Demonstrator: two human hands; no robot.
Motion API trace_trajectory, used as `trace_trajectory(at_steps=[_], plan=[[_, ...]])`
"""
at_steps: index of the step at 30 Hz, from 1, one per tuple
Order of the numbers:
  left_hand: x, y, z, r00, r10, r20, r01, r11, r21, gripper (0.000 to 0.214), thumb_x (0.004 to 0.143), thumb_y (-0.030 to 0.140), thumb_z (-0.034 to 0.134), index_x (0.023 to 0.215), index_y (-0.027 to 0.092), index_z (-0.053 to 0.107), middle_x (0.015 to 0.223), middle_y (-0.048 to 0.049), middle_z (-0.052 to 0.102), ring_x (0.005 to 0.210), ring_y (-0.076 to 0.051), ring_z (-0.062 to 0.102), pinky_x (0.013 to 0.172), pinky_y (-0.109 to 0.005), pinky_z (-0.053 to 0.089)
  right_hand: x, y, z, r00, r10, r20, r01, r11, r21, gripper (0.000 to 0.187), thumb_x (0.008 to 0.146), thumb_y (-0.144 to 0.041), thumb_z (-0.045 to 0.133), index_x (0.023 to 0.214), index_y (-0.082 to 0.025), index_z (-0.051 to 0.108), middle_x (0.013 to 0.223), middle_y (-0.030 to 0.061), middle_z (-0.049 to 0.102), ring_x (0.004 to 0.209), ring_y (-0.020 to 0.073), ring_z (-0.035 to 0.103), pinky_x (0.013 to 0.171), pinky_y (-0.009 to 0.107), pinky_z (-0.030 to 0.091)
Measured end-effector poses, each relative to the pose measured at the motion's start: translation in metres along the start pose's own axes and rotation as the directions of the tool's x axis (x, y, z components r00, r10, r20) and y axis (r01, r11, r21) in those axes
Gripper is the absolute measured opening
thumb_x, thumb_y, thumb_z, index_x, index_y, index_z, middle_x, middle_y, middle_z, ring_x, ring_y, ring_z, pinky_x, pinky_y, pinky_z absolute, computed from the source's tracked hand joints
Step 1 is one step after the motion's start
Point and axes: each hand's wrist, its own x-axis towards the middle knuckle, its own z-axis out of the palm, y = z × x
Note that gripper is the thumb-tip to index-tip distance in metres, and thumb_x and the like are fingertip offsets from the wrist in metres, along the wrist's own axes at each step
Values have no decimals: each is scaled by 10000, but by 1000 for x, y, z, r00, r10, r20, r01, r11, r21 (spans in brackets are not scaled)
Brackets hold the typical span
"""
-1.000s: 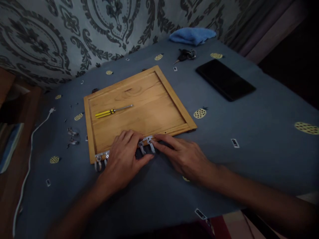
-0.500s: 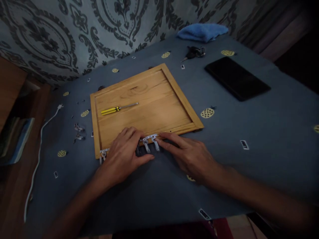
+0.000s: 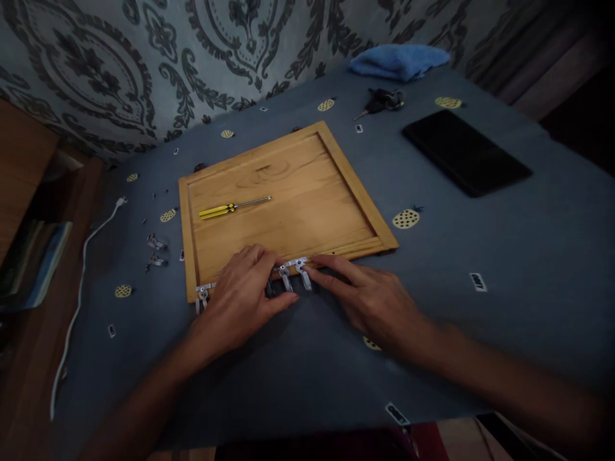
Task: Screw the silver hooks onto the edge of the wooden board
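Note:
A wooden panel [image 3: 269, 186] with a raised frame lies flat on the cloth-covered table. Along its near edge runs a silver hook rail [image 3: 301, 264], its hooks hanging over the side. My left hand [image 3: 245, 288] covers the rail's middle, fingers bent over it and thumb stretched out below, near the hooks. At the rail's right end, my right hand [image 3: 369, 294] has its fingertips closed against the last hook. The palm sides of both hands are hidden. A yellow-and-black screwdriver [image 3: 235, 207] rests on the panel, its tip to the right.
Two loose metal hooks [image 3: 156, 250] and several small screws lie left of the panel. A white cable [image 3: 79, 288] runs along the table's left side, beside a wooden shelf with books [image 3: 43, 269]. Keys [image 3: 384, 100], a blue cloth [image 3: 398, 62] and a black tablet [image 3: 466, 153] lie at the back right.
The whole view has shifted slightly, so everything appears a little further right. Both hands keep their places on the rail, and the screwdriver has not moved on the panel.

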Motion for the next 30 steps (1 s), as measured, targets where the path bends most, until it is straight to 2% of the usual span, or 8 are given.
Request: trace_trajectory(at_steps=[5,8,21,27,30], plan=[[1,1,-2,999,-20,38,20,1000,-2,295,839,290,829,1064,195,663,1049,-49,644,1019,-270,620,871,-408,502,0,0,0,1000,-13,3,13,1000,25,548,890,51,450,1351,-143,674,1303,146,720,1015,248,765,790,372,675],[1,1,-3,999,-18,49,19,1000,-10,298,845,283,825,1083,198,668,1060,-49,644,1029,-268,618,880,-406,499,-1,1,1,1000,2,7,-2,999,32,576,875,55,466,1362,-171,677,1321,134,716,1034,251,763,809,378,675],[1,-2,1,1000,14,6,-14,1000,-19,335,836,310,845,1089,198,656,1068,-53,654,1050,-278,625,892,-415,507,0,1,1,1000,-2,4,2,1000,17,567,871,63,489,1349,-173,681,1298,123,719,988,221,757,795,328,657],[3,0,-4,999,37,30,-37,999,-6,419,813,367,869,1124,201,642,1104,-57,672,1075,-289,631,908,-425,509,2,0,0,999,-26,-31,26,1000,3,472,933,25,463,1310,-138,694,1265,136,736,949,227,763,767,340,656],[5,2,-3,998,55,35,-55,998,17,438,819,418,861,1137,211,642,1107,-56,677,1082,-297,629,911,-437,502,2,-1,0,1000,-8,-22,8,1000,19,471,953,10,456,1321,-164,693,1287,122,733,959,217,764,794,333,652]])
